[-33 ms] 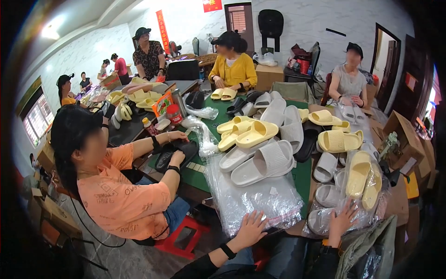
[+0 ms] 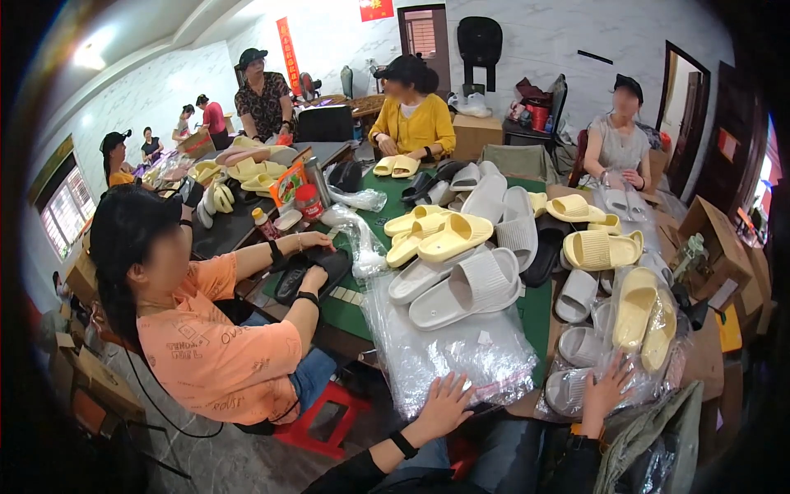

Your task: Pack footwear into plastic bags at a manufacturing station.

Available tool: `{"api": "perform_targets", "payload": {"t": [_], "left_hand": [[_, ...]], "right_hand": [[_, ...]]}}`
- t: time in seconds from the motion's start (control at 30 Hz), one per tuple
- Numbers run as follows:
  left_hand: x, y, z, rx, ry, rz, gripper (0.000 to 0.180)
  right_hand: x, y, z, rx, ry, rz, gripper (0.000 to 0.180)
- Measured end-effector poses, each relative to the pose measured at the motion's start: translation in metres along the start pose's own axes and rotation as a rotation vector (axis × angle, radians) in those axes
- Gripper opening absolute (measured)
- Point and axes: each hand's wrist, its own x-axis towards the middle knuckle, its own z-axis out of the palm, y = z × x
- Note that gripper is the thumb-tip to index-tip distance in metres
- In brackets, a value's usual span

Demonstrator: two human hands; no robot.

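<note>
My left hand (image 2: 443,408) lies with fingers spread on the near edge of a stack of clear plastic bags (image 2: 411,362). A pair of light grey slippers (image 2: 467,290) rests on the far part of that stack, beside yellow slippers (image 2: 454,236). My right hand (image 2: 607,389) is also open, its fingers apart and laid against wrapped slippers. Just beyond its fingertips are yellow slippers in clear plastic (image 2: 635,305). A grey slipper in plastic (image 2: 566,390) lies to the left of that hand. Neither hand grips anything.
Grey, yellow and black slippers pile up across the green tabletop (image 2: 355,317). To my left a person in orange (image 2: 222,337) handles a black shoe (image 2: 329,267). Other people sit across the table. Cardboard boxes (image 2: 716,247) stand at right; a red stool (image 2: 329,424) is at lower left.
</note>
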Motion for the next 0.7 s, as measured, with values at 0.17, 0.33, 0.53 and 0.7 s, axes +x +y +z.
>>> {"api": "perform_targets", "payload": {"t": [0.17,0.33,0.53,0.7], "left_hand": [[0.002,-0.001,-0.001,-0.001,-0.001,0.0,0.062],[0.003,-0.002,0.001,0.015,-0.018,0.001,0.063],[0.0,0.002,0.0,0.022,-0.044,0.001,0.061],[-0.001,0.003,-0.005,0.038,-0.002,-0.016,0.054]], "right_hand": [[0.002,0.0,0.002,-0.015,0.005,-0.007,0.092],[0.005,-0.005,-0.016,0.007,-0.065,0.051,0.093],[-0.022,-0.026,-0.038,0.161,0.234,0.05,0.082],[-0.079,-0.075,-0.037,0.565,0.208,-0.52,0.065]]}}
